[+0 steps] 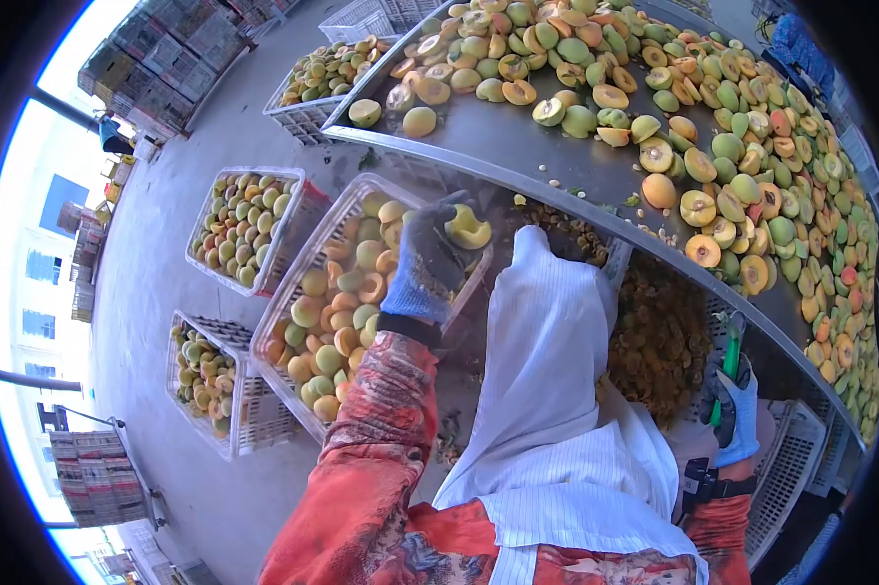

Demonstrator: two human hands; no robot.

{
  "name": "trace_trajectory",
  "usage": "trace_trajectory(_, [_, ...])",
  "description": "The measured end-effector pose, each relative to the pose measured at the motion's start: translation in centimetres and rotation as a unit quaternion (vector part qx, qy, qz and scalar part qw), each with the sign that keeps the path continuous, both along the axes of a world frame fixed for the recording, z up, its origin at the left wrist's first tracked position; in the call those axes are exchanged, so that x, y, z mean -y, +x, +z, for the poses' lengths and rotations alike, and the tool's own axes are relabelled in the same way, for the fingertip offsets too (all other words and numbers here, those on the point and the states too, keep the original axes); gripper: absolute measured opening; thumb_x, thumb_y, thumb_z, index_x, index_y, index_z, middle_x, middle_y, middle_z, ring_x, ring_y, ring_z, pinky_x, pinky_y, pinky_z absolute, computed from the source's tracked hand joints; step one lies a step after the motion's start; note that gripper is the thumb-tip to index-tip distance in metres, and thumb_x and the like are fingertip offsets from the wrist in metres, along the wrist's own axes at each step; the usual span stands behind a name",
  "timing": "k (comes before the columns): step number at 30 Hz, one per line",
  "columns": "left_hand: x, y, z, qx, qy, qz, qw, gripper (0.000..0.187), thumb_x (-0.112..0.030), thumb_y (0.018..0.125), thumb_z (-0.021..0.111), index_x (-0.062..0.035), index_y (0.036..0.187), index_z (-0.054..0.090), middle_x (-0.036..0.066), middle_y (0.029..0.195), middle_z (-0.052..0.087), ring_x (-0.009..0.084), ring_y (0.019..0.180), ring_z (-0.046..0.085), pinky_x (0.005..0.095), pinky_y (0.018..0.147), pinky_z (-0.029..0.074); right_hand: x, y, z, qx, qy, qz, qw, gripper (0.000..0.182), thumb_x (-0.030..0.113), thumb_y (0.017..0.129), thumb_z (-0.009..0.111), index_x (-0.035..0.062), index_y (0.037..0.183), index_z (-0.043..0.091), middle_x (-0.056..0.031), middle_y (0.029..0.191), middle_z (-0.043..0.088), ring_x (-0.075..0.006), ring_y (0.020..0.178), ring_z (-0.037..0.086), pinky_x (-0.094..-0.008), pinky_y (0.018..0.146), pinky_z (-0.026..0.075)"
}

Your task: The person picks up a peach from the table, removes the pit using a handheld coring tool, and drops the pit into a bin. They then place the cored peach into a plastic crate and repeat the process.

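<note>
My left hand [428, 261], in a dark-palmed blue work glove, is closed on a cut apricot half [468, 229] with its hollow showing. It is above the near rim of a white plastic crate [260, 343] full of apricots. My right hand [739, 414], gloved too, is closed around a green-handled tool [725, 375] by the table edge; I cannot make out the tool's working end. Between my hands a pale striped apron [546, 341] covers my lap. Beyond it lies a container of brown apricot pits [659, 341].
A metal-edged table [488, 146] carries many apricots [727, 203], whole and halved. More filled crates stand on the floor: one crate [293, 185] at left, another crate [233, 439] nearer, a third crate [308, 122] beyond. Stacked crates [166, 63] stand farther back. A person [800, 49] is across the table.
</note>
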State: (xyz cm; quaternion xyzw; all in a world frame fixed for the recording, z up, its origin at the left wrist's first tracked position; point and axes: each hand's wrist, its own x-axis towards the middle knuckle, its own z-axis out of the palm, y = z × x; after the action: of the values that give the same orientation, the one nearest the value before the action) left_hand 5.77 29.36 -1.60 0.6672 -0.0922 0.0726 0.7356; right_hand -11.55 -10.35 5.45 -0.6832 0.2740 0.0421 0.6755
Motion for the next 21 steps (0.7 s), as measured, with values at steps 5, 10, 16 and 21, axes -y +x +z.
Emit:
trace_trajectory(5, [-14.4,-0.7,-6.5,-0.323,-0.182,0.171,0.913,0.031,-0.006,0.078,0.056,-0.0029,0.109,0.054,0.009,0.096,0.059,0.0244,0.082,0.062,0.042,0.074,0.055,-1.8,2.9,-1.4,-0.044,-0.037,0.002,0.998,0.024,0.012,0.078,0.065,0.0053,0.098,0.053,-0.0003,0.067,0.05,-0.0085,0.045,0.046,-0.0225,0.033,0.037])
trace_trajectory(10, [-20.8,3.8,-9.2,-0.229,0.611,0.334,0.681,0.059,-0.027,0.072,0.066,-0.0014,0.121,0.045,0.026,0.117,0.049,0.0388,0.106,0.05,0.0428,0.088,0.043,-1.7,3.6,-2.5,-0.101,0.007,0.002,0.995,0.025,0.005,0.078,0.063,0.0034,0.101,0.053,-0.0032,0.073,0.056,-0.0097,0.05,0.05,-0.0216,0.041,0.041])
trace_trajectory(16, [-24.5,6.3,-17.3,-0.255,0.488,0.213,0.807,0.043,-0.022,0.08,0.058,-0.0062,0.119,0.053,0.015,0.112,0.058,0.0275,0.1,0.056,0.0342,0.085,0.044,-3.3,3.0,-4.4,-0.077,-0.013,0.048,0.996,0.029,0.005,0.077,0.065,0.0021,0.102,0.053,-0.0034,0.08,0.058,-0.0101,0.066,0.056,-0.0242,0.053,0.046])
trace_trajectory(21, [-18.0,5.6,-10.3,-0.184,0.335,0.205,0.901,0.029,-0.009,0.084,0.054,0.0031,0.111,0.058,0.01,0.106,0.063,0.0175,0.093,0.058,0.0265,0.082,0.045,-4.3,1.2,-6.8,-0.142,-0.007,0.155,0.978,0.03,0.007,0.075,0.065,-0.0003,0.102,0.053,-0.0073,0.086,0.061,-0.0143,0.072,0.057,-0.026,0.063,0.047])
